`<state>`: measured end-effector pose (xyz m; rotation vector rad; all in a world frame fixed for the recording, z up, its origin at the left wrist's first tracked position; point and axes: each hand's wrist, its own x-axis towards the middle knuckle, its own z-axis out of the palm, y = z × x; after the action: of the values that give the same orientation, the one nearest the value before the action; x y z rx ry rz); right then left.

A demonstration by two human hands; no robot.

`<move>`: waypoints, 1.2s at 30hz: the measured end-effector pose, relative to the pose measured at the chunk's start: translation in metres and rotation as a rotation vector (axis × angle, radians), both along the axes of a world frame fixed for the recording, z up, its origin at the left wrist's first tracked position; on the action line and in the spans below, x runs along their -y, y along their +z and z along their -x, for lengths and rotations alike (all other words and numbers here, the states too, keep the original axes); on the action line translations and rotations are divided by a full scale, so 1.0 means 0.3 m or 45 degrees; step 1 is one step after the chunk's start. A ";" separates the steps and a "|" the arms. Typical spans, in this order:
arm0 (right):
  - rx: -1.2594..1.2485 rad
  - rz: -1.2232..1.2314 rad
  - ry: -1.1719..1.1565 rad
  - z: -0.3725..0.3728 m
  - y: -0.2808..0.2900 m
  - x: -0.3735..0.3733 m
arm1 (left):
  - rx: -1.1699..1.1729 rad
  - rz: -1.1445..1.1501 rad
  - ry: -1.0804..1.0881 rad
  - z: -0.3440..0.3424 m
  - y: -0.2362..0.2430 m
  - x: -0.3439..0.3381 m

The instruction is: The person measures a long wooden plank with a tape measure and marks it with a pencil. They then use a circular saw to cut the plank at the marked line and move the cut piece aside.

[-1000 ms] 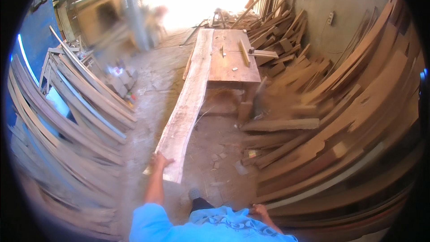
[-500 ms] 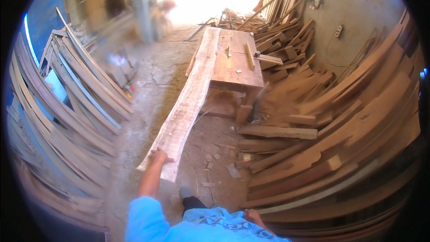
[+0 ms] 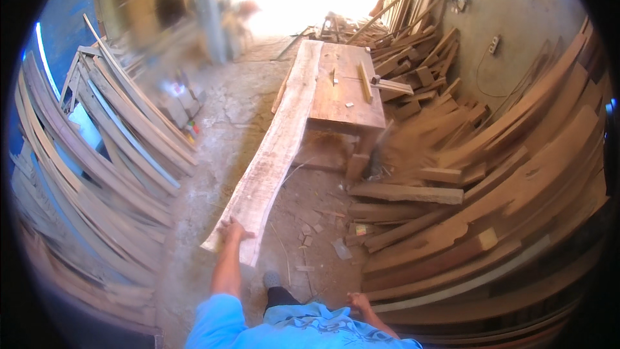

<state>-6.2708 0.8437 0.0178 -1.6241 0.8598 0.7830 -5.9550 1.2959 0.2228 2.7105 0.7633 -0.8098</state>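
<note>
A long, pale wooden slab (image 3: 274, 148) with wavy natural edges slants from a wooden workbench (image 3: 342, 111) down the middle toward me. Its far part lies along the bench's left side, while the near end reaches out beyond the bench. On top of that near end rests my left hand (image 3: 235, 229), fingers spread over the wood and thumb out to the right. My right hand (image 3: 357, 300) hangs by my right side, away from the slab. Its fingers look loosely curled, with nothing visible in them.
Stacked boards (image 3: 516, 207) crowd the right side, with scrap wood (image 3: 413, 64) behind. More long boards (image 3: 110, 142) lean at the left. On the bench lie a wood strip (image 3: 366, 84) and small pieces. Offcuts (image 3: 307, 236) litter the floor beside the slab.
The whole view has shifted slightly, so the slab and bench appear a little farther right. My left hand stays on the slab's near end. My right hand shows slightly higher and farther left.
</note>
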 end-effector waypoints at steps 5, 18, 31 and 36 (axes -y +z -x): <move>0.674 0.616 1.101 0.068 -0.056 0.051 | 0.013 0.002 0.004 0.016 0.020 0.011; 0.439 0.139 0.437 0.104 0.000 0.053 | 0.069 0.007 -0.024 0.030 0.035 0.010; 0.278 0.034 0.318 0.043 -0.030 0.041 | 0.065 -0.027 -0.020 0.034 0.045 0.017; -0.003 -0.119 -0.220 0.079 -0.084 0.041 | 0.069 -0.026 -0.028 0.033 0.047 0.019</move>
<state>-6.2946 0.8313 -0.0075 -1.4461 0.9378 0.6933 -5.9648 1.2901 0.2370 2.7512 0.7359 -0.7344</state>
